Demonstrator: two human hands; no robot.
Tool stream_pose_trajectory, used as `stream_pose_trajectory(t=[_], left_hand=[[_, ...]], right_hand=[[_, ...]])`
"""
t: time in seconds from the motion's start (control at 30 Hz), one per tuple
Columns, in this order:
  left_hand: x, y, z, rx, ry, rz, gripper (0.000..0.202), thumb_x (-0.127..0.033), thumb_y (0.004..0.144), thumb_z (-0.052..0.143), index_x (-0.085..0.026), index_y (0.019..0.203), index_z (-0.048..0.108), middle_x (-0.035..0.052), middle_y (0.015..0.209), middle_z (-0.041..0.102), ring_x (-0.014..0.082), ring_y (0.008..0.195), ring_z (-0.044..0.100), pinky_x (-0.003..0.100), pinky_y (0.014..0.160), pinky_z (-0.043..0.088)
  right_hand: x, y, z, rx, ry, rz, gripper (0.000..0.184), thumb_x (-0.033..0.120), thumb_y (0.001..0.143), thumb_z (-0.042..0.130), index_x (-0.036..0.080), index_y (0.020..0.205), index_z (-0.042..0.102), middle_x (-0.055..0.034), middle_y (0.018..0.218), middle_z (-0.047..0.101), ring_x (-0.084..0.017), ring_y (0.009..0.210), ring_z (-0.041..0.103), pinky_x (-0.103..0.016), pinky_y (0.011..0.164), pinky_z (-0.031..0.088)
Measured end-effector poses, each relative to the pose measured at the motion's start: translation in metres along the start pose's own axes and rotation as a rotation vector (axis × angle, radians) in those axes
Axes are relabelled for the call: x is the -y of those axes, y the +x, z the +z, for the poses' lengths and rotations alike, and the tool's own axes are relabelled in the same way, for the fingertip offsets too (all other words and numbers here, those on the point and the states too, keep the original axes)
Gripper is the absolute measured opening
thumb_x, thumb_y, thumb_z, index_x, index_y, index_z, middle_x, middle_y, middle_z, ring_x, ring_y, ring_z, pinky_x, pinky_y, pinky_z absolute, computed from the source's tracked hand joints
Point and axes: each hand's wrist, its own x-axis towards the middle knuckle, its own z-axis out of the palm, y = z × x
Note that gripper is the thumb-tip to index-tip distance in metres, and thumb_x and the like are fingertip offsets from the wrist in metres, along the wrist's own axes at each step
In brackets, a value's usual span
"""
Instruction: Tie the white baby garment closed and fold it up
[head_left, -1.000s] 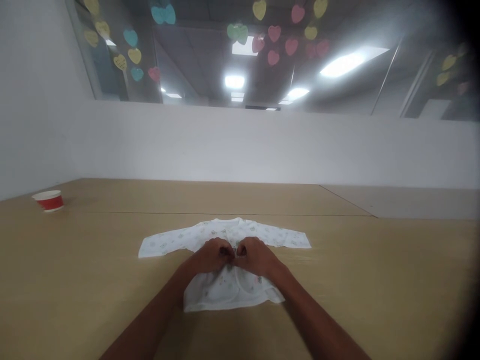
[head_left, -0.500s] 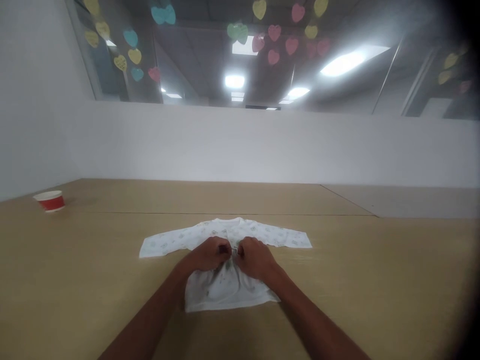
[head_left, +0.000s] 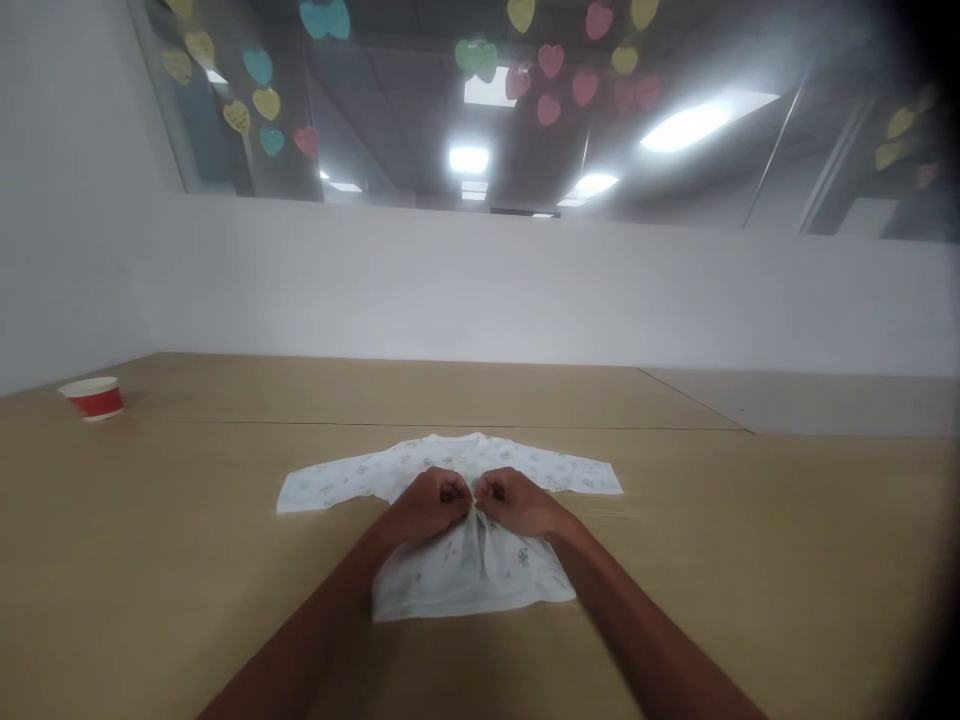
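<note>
A white long-sleeved baby top with a small pale print lies flat on the tan table, its sleeves spread to both sides. My left hand and my right hand sit at the middle of its front, closed and pinching the cloth. A small fold of fabric rises between them. Their fingers hide the exact edge or fastening they hold.
A red and white paper cup stands far left on the table. A grey panel lies at the back right. A white wall rises behind, with glass above it bearing coloured paper hearts.
Both hands have shifted slightly up the top's front, and the right hand now lies flatter. The cloth between them is drawn into a tighter fold.
</note>
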Motion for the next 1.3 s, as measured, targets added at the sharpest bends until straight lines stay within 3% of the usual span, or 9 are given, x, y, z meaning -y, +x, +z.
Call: stream_pose_trajectory(t=[0.33,0.53,0.9,1.13,1.3], left_hand=[[0.005,0.001,0.005,0.002,-0.166,0.034,0.020,-0.030,0.082,0.058,-0.012,0.089,0.053,0.0028,0.074,0.061,0.0100,0.063,0.048,0.022,0.056,0.032],[0.004,0.001,0.004,0.034,-0.215,0.094,0.014,-0.021,0.081,0.058,-0.012,0.088,0.050,0.0019,0.077,0.060,0.0100,0.069,0.051,0.021,0.061,0.035],[0.017,0.009,0.005,0.015,-0.236,0.056,0.015,-0.018,0.079,0.057,-0.010,0.091,0.056,0.0037,0.072,0.062,0.0098,0.064,0.049,0.022,0.059,0.033],[0.009,0.007,0.004,0.013,-0.174,0.020,0.037,-0.043,0.082,0.067,-0.009,0.095,0.063,0.0123,0.087,0.068,0.0185,0.079,0.062,0.027,0.067,0.042],[0.007,0.005,0.007,-0.004,-0.145,0.043,0.022,-0.026,0.081,0.061,-0.010,0.095,0.062,0.0107,0.086,0.069,0.0207,0.080,0.065,0.028,0.069,0.045]], right_hand=[[0.001,-0.001,0.004,0.013,0.136,-0.004,0.018,0.003,0.074,0.048,0.007,0.080,0.065,-0.0015,0.071,0.063,-0.008,0.061,0.051,-0.018,0.054,0.035],[-0.002,-0.001,0.003,-0.022,0.105,-0.057,0.020,0.002,0.070,0.052,0.008,0.080,0.068,-0.0025,0.074,0.064,-0.010,0.066,0.055,-0.018,0.059,0.039],[-0.010,0.002,0.007,-0.058,0.100,-0.134,0.014,0.009,0.065,0.061,0.010,0.078,0.067,-0.0008,0.071,0.062,-0.011,0.066,0.056,-0.019,0.058,0.041],[-0.008,0.002,0.015,-0.130,-0.022,-0.150,0.009,0.011,0.062,0.061,0.014,0.071,0.063,0.0024,0.067,0.061,-0.009,0.062,0.055,-0.020,0.056,0.039],[-0.009,-0.001,0.016,-0.158,-0.141,-0.195,0.008,0.014,0.061,0.058,0.016,0.069,0.059,0.0044,0.066,0.060,-0.008,0.061,0.052,-0.020,0.054,0.035]])
